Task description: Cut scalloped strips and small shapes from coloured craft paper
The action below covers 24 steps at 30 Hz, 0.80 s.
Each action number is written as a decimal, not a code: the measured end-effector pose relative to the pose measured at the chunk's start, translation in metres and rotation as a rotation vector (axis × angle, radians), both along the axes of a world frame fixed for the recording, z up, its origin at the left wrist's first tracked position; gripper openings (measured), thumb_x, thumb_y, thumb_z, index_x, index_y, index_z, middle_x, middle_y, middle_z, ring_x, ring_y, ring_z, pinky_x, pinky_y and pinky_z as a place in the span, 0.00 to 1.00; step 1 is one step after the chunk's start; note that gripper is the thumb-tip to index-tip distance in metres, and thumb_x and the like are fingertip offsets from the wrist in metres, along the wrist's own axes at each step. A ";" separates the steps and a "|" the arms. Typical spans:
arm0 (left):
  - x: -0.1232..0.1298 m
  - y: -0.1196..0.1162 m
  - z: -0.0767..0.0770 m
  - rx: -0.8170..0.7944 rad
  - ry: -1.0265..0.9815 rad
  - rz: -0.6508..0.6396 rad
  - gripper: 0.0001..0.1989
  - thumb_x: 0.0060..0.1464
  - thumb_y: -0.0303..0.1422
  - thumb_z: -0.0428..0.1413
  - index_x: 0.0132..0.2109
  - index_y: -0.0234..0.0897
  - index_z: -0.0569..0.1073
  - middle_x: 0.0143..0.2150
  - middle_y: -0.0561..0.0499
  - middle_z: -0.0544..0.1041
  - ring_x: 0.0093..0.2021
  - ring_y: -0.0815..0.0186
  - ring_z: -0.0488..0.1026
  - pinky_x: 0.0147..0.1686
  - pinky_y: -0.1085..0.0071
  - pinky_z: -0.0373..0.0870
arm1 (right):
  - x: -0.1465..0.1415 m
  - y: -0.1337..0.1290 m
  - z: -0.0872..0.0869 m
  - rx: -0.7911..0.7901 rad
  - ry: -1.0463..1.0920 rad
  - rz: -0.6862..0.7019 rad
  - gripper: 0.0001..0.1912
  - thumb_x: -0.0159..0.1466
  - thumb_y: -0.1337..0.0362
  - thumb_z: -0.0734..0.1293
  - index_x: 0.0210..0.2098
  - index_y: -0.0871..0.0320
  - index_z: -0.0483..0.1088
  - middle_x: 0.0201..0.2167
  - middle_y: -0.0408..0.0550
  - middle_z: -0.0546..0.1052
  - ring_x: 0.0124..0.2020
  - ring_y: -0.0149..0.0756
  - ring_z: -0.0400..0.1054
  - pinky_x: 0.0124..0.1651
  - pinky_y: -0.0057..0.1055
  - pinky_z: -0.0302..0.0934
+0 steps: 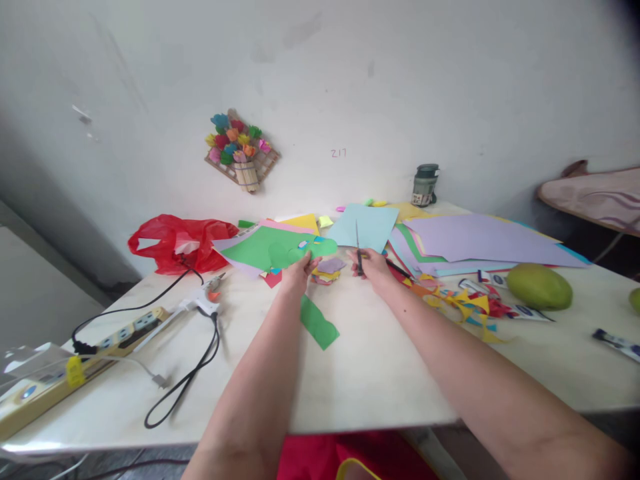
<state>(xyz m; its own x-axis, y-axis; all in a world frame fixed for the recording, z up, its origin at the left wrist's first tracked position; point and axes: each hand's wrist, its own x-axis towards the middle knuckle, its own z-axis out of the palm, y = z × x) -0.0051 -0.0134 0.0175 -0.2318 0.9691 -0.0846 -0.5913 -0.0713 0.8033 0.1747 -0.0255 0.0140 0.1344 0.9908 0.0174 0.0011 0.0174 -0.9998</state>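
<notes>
My left hand [301,268] pinches a cut piece of green paper [326,248] with a rounded edge, above the middle of the table. In my right hand [371,263] is a pair of scissors [358,248], its blades pointing up and away from me; the small gap between blades is too fine to make out. A green paper offcut [319,323] lies on the table below my left hand. Between the hands sits a small stack of coloured paper pieces [328,271]. Behind them are a green sheet [253,248] and a light blue sheet [363,223].
At left are a red plastic bag [210,248], a glue gun [200,300] with its cord, and a power strip [135,327]. Purple sheets [465,239], yellow scraps [470,305], glue tubes [530,313] and a green mango [539,287] lie at right. A tumbler [425,185] stands by the wall.
</notes>
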 end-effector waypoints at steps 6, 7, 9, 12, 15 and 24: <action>0.001 -0.004 0.007 -0.040 -0.061 0.016 0.04 0.56 0.22 0.56 0.40 0.30 0.73 0.30 0.49 0.78 0.27 0.70 0.78 0.29 0.79 0.75 | -0.006 -0.011 0.004 0.018 -0.031 0.309 0.15 0.62 0.53 0.66 0.29 0.59 0.67 0.19 0.41 0.74 0.15 0.26 0.66 0.15 0.19 0.52; 0.001 -0.004 0.007 -0.035 -0.071 0.037 0.06 0.56 0.21 0.56 0.41 0.31 0.73 0.30 0.49 0.79 0.28 0.69 0.78 0.31 0.78 0.75 | -0.006 -0.013 0.005 0.028 -0.037 0.342 0.16 0.61 0.52 0.66 0.29 0.59 0.67 0.19 0.42 0.74 0.16 0.26 0.67 0.15 0.20 0.52; 0.001 -0.004 0.008 -0.018 -0.087 0.082 0.09 0.56 0.21 0.56 0.44 0.31 0.73 0.32 0.49 0.79 0.29 0.69 0.79 0.32 0.78 0.76 | -0.007 -0.016 0.007 0.041 -0.036 0.385 0.17 0.61 0.51 0.66 0.30 0.59 0.68 0.19 0.43 0.75 0.16 0.27 0.67 0.16 0.20 0.53; 0.001 -0.005 0.009 0.013 -0.101 0.129 0.10 0.56 0.20 0.56 0.45 0.33 0.72 0.33 0.50 0.80 0.30 0.69 0.79 0.34 0.76 0.76 | -0.006 -0.019 0.009 0.042 -0.022 0.432 0.17 0.61 0.51 0.66 0.32 0.60 0.68 0.20 0.44 0.75 0.17 0.28 0.68 0.16 0.20 0.54; 0.002 -0.007 0.011 0.006 -0.100 0.128 0.07 0.56 0.22 0.56 0.43 0.31 0.72 0.33 0.48 0.80 0.31 0.66 0.79 0.37 0.73 0.76 | -0.006 -0.020 0.009 0.031 -0.036 0.494 0.17 0.61 0.50 0.66 0.33 0.60 0.68 0.20 0.44 0.74 0.16 0.28 0.67 0.16 0.21 0.53; 0.013 -0.007 0.009 -0.032 -0.120 0.105 0.07 0.56 0.24 0.57 0.43 0.32 0.72 0.32 0.47 0.79 0.35 0.63 0.80 0.39 0.71 0.76 | -0.019 -0.023 0.007 0.031 -0.107 0.535 0.18 0.60 0.49 0.67 0.30 0.60 0.67 0.20 0.44 0.73 0.16 0.27 0.66 0.15 0.20 0.51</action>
